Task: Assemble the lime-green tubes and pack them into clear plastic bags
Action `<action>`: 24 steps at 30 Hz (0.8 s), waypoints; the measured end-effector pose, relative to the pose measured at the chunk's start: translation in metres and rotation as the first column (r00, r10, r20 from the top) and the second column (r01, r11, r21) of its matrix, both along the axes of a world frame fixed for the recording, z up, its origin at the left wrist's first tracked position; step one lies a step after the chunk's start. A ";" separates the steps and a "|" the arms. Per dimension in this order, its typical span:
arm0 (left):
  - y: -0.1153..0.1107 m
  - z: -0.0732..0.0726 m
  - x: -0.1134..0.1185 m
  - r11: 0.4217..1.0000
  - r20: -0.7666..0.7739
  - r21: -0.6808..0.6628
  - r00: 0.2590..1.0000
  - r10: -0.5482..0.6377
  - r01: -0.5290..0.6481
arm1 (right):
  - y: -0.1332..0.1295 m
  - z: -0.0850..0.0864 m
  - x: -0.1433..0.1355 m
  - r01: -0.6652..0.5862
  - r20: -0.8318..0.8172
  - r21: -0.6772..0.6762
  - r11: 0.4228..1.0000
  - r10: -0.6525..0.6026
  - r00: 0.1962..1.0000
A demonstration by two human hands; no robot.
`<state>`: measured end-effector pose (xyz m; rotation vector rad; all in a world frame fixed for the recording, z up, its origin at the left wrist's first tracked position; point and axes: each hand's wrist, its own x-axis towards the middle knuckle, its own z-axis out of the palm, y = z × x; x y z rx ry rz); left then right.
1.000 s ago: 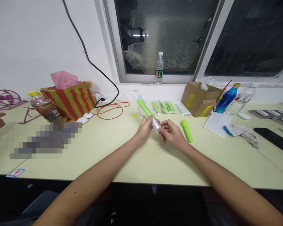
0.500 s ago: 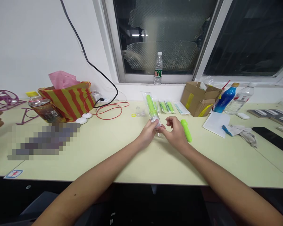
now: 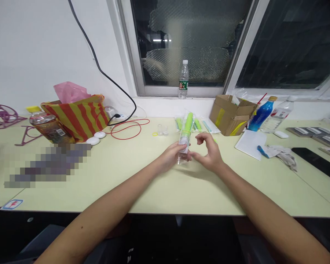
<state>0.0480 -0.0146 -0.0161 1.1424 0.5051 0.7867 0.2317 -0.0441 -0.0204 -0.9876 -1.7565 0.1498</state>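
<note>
My left hand (image 3: 174, 156) is closed around the lower part of a bright green tube (image 3: 187, 124) sealed in a clear plastic bag (image 3: 184, 149). The bag's bottom end pokes out below my fingers, and the tube leans away and slightly right above the table. My right hand (image 3: 210, 154) is just to its right, thumb and fingers apart, its thumb near the bag's lower end. Whether the thumb touches the bag I cannot tell. Behind my right hand shows only a sliver of another green tube (image 3: 215, 140). More bagged green pieces (image 3: 197, 124) lie farther back.
Small clear caps (image 3: 162, 130) and a yellow ring (image 3: 154, 134) lie beside a red cable (image 3: 126, 129). A cardboard box (image 3: 232, 115) and bottles (image 3: 263, 114) stand back right; a striped bag (image 3: 79, 119) is left. A water bottle (image 3: 183, 80) stands on the sill.
The bagged tube has swung from leaning left to leaning right. My right hand's thumb and fingers have spread. It now covers most of the loose green tube. Another person's hand has left the left edge.
</note>
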 end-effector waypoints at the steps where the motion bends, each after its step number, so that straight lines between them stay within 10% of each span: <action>1: 0.002 0.004 -0.005 0.999 -0.039 0.013 0.998 -0.051 0.052 | -0.001 0.004 0.006 -0.001 0.023 0.081 0.997 -0.001 1.000; 5: 0.013 0.020 -0.029 0.957 -0.269 -0.026 0.920 -0.286 0.290 | -0.004 0.024 0.021 0.027 0.295 0.203 0.979 -0.088 0.951; 10: 0.022 0.040 -0.044 0.856 -0.335 -0.152 0.789 -0.515 0.494 | -0.004 0.026 0.012 -0.130 0.589 -0.045 0.991 0.131 0.797; 13: 0.028 0.055 -0.051 0.860 -0.388 -0.198 0.768 -0.509 0.470 | -0.002 0.017 0.004 0.006 0.548 -0.178 0.984 0.094 0.831; 18: 0.032 0.060 -0.050 0.998 -0.174 0.011 0.983 -0.066 0.069 | 0.003 0.005 -0.005 0.241 0.231 -0.318 0.917 -0.172 0.958; 24: 0.023 0.034 0.000 0.913 -0.150 0.259 0.921 0.360 -0.314 | 0.003 -0.005 -0.021 0.129 -0.034 -0.481 0.867 -0.166 0.986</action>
